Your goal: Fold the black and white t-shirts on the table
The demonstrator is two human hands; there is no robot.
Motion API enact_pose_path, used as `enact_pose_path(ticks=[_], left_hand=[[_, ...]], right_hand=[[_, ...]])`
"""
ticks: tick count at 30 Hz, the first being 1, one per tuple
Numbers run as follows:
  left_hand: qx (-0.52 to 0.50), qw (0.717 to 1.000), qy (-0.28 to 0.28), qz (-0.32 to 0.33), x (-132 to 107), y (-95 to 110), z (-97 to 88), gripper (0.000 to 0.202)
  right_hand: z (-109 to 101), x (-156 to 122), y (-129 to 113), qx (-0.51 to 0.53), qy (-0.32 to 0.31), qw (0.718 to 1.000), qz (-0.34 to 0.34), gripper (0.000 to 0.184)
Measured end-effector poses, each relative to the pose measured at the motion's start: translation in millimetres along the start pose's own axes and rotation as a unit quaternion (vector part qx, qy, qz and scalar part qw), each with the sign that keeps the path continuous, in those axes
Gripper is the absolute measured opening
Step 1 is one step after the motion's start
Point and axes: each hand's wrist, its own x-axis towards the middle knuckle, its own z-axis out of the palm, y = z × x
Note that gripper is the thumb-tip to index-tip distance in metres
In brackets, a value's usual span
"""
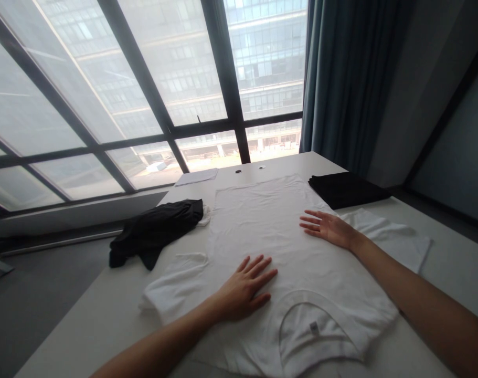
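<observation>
A white T-shirt (258, 220) lies spread flat on a white table, its neckline toward me and its hem toward the window. Small wrinkles run across its body, and a label shows inside the collar. My left hand (244, 287) rests palm down on the shirt's upper left part, fingers spread. Over the right side of the shirt is my right hand (327, 228), turned partly on its side with the fingers stretched out; whether it touches the cloth I cannot tell. Neither hand holds anything. The sleeves lie out to both sides.
Crumpled black clothing (156, 231) lies at the table's left edge, partly hanging over. A folded black cloth (347, 190) sits at the far right. White paper (196, 177) and two round cable holes are near the back edge. Beyond stand a large window and a blue curtain (341, 89).
</observation>
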Motion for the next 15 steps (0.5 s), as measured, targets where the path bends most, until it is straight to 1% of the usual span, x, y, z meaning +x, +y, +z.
enact_pose_path(ticks=[9, 15], left_hand=[[0.006, 1.0, -0.008, -0.003, 0.7, 1.1, -1.1, 0.059], [-0.002, 1.0, 0.009, 0.003, 0.7, 0.4, -0.3, 0.06]], right_hand=[[0.2, 0.7, -0.2, -0.012, 0.006, 1.0, 0.005, 0.034], [-2.4, 2.1, 0.6, -0.006, 0.008, 1.0, 0.002, 0.037]])
